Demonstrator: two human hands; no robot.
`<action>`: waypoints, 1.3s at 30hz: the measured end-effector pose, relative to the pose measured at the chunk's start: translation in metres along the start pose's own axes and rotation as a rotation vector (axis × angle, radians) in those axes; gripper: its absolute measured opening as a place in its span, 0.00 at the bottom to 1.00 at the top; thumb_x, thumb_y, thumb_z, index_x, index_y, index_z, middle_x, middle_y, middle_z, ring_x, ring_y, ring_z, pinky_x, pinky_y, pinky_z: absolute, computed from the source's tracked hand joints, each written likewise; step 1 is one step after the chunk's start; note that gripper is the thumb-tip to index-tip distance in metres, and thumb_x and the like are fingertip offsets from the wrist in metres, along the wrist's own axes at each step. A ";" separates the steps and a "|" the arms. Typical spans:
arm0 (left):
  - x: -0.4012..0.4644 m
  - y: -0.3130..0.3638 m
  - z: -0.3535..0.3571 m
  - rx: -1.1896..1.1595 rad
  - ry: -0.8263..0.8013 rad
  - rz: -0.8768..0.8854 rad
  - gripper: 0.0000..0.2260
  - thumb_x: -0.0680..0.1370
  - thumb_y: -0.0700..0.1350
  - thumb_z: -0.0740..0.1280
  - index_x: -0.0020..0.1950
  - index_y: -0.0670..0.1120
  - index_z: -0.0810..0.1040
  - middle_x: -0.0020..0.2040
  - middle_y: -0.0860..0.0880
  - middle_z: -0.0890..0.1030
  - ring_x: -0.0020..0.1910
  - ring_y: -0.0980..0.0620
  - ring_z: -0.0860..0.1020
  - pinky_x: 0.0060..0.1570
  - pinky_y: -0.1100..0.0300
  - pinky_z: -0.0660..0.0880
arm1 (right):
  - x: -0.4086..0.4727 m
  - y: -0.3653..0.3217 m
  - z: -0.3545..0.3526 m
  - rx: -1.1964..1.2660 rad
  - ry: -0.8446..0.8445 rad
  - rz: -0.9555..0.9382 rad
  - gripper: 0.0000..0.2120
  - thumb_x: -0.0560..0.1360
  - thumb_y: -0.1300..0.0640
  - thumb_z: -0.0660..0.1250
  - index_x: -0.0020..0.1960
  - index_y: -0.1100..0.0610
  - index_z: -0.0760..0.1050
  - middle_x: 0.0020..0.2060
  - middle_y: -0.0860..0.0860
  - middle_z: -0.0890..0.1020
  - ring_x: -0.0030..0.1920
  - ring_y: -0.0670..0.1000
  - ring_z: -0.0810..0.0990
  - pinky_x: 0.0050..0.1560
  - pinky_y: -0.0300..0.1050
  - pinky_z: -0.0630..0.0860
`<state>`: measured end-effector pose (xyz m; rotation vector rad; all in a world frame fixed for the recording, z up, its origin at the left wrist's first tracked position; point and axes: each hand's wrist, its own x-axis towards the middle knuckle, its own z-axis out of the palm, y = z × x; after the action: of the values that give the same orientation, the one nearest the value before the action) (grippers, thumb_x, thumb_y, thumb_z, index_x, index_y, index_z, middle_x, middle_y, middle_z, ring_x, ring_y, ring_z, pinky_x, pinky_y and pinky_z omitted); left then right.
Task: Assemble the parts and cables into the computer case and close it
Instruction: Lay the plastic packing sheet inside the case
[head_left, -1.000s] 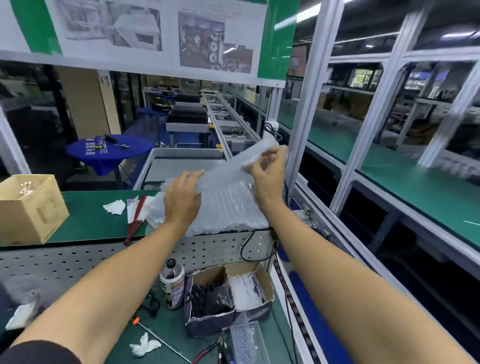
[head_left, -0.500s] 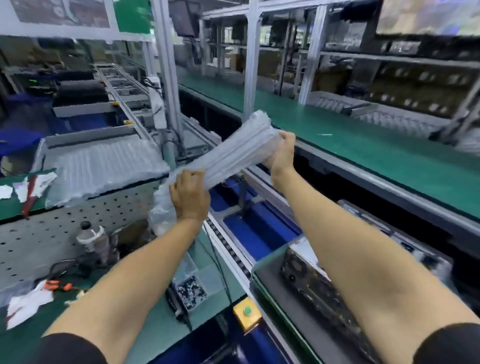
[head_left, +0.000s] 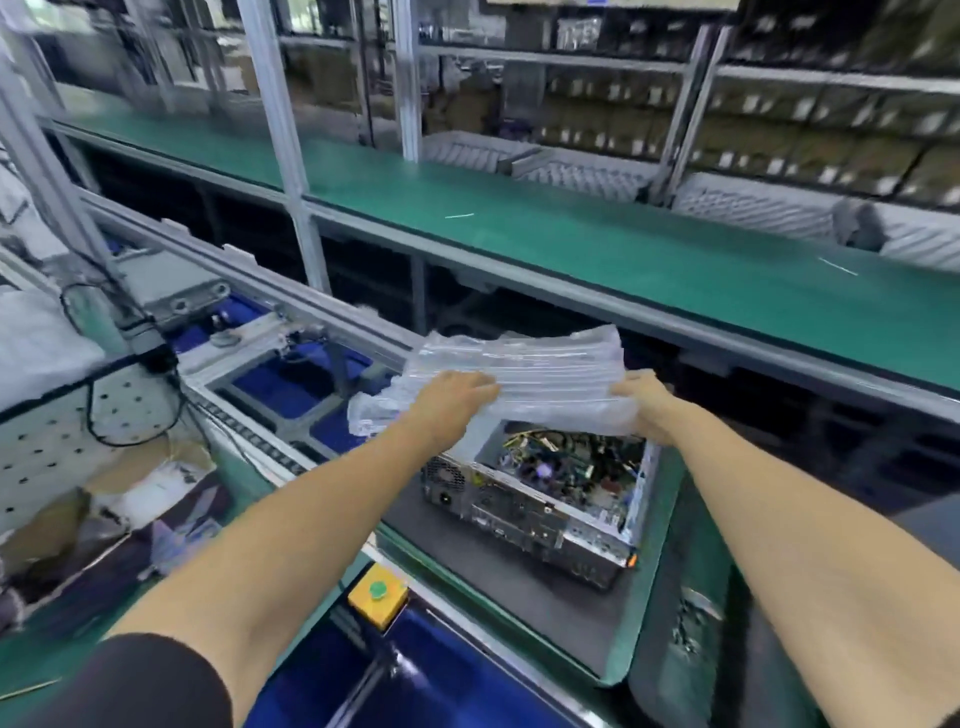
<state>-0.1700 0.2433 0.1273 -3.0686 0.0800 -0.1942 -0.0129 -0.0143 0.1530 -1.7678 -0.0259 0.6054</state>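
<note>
Yellow box (head_left: 377, 595) with green button, near edge; long green bench (head_left: 597, 244) behind.

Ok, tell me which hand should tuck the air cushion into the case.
Probably the left hand: it lies flat on top of the air cushion, over the open case. The right hand only grips its edge.

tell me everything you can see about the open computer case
The computer case is a bare silvery metal box lying on its side on a dark mat, its top side open. Inside, a crowded board with cables shows. The near face carries ports, a vent grille and a power socket. The air-cushion sheet, held by the left hand and right hand, covers its far part; whether it touches the case is unclear.
</note>
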 end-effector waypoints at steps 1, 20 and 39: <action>0.006 0.002 0.002 -0.008 -0.077 0.027 0.31 0.73 0.27 0.62 0.74 0.47 0.70 0.71 0.44 0.74 0.64 0.38 0.75 0.57 0.48 0.73 | -0.001 0.007 -0.007 -0.096 -0.005 0.064 0.19 0.81 0.63 0.65 0.69 0.62 0.64 0.66 0.55 0.72 0.55 0.58 0.77 0.45 0.51 0.78; 0.076 0.035 0.016 0.185 -0.570 0.478 0.44 0.74 0.32 0.72 0.81 0.60 0.55 0.47 0.47 0.81 0.44 0.46 0.81 0.45 0.51 0.80 | 0.017 0.090 0.046 -1.044 -0.280 -0.082 0.23 0.86 0.44 0.50 0.80 0.45 0.60 0.80 0.55 0.61 0.76 0.57 0.65 0.77 0.59 0.59; 0.122 0.088 0.071 0.019 -0.624 0.327 0.18 0.80 0.44 0.69 0.69 0.45 0.75 0.64 0.44 0.81 0.62 0.43 0.79 0.65 0.49 0.74 | 0.061 0.131 0.049 -1.177 -0.106 0.022 0.29 0.85 0.51 0.54 0.83 0.46 0.48 0.82 0.50 0.50 0.80 0.58 0.53 0.79 0.63 0.54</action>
<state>-0.0442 0.1535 0.0665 -2.8808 0.5259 0.7596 -0.0187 0.0107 0.0031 -2.8572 -0.5295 0.7660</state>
